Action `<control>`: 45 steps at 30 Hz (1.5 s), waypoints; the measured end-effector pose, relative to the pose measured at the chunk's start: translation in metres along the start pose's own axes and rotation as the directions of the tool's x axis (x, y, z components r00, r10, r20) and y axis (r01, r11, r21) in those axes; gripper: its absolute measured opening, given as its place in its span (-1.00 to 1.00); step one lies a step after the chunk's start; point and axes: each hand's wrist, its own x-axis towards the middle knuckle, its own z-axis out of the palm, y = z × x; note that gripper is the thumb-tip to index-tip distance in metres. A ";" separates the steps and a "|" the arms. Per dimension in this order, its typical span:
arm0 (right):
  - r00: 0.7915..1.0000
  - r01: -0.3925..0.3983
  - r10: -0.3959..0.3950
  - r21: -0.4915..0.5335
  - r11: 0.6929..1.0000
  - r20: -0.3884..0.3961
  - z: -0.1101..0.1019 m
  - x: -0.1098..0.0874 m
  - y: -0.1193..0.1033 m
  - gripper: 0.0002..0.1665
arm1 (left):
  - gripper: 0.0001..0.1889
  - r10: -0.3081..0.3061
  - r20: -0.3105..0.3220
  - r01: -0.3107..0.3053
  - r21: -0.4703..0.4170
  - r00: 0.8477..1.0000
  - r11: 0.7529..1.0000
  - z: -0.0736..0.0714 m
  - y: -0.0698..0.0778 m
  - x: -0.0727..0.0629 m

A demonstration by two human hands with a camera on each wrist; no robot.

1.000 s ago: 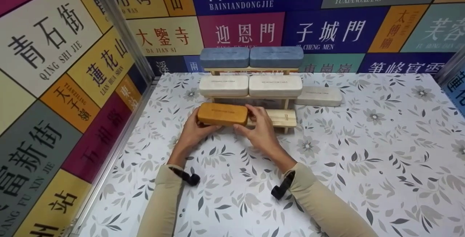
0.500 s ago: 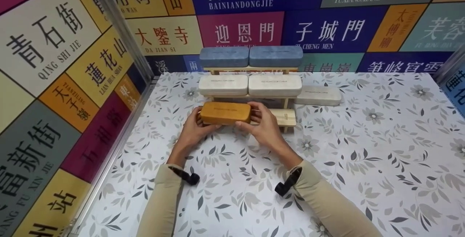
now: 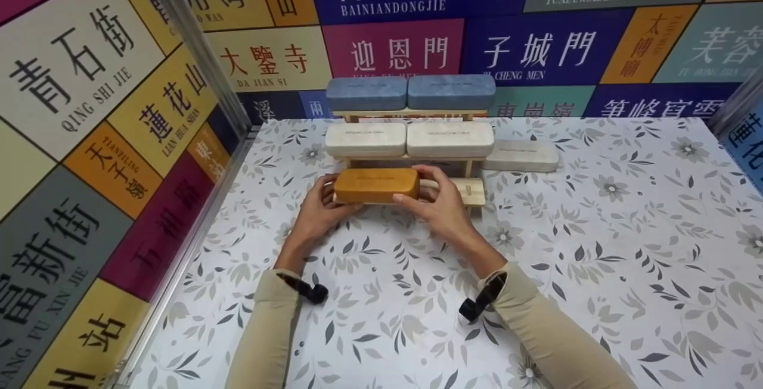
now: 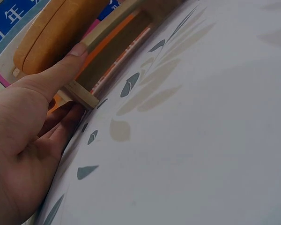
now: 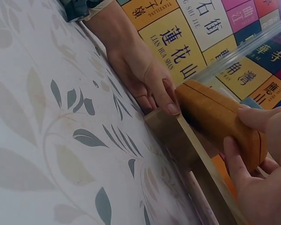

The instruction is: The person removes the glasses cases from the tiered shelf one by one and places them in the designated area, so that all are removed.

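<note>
An orange glasses case (image 3: 377,184) rests over the left part of the lowest shelf of a three-tier wooden display rack (image 3: 472,192). My right hand (image 3: 442,207) holds the case's right end between thumb and fingers, with its fingertips also close on it in the right wrist view. At the shelf's left end, my left hand (image 3: 322,207) grips the rack. Its thumb (image 4: 68,65) lies on the front edge just below the case, and its other fingers reach behind the wooden leg, partly hidden.
Two white glasses cases (image 3: 366,140) fill the middle shelf, and two blue glasses cases (image 3: 451,92) the top one. Another pale glasses case (image 3: 520,156) lies on the floral tabletop (image 3: 596,270) to the rack's right. Walls with street names (image 3: 393,49) stand behind and left.
The orange glasses case has slid a little to the right along the lowest shelf, together with my right hand. My left hand stays at the rack's left end.
</note>
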 end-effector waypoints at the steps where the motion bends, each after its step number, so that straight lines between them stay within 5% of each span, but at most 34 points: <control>1: 1.000 0.006 -0.006 -0.003 1.000 0.000 -0.001 0.000 0.000 -0.09 | -0.05 -0.001 0.001 0.001 -0.002 1.000 1.000 0.000 0.000 0.000; 14: 0.990 0.123 -0.129 0.090 0.988 0.062 -0.029 -0.003 0.006 -0.10 | -0.13 -0.006 -0.001 0.006 -0.043 1.000 0.999 0.002 0.001 0.002; 32: 0.974 0.185 -0.196 0.098 0.978 0.110 -0.097 -0.011 0.005 -0.14 | -0.05 0.003 0.011 -0.003 0.002 1.000 1.000 0.001 0.001 0.002; 45: 0.955 0.289 -0.294 0.131 0.948 0.024 -0.143 -0.011 -0.018 -0.23 | -0.03 0.012 0.007 -0.012 0.008 1.000 1.000 0.001 0.000 0.003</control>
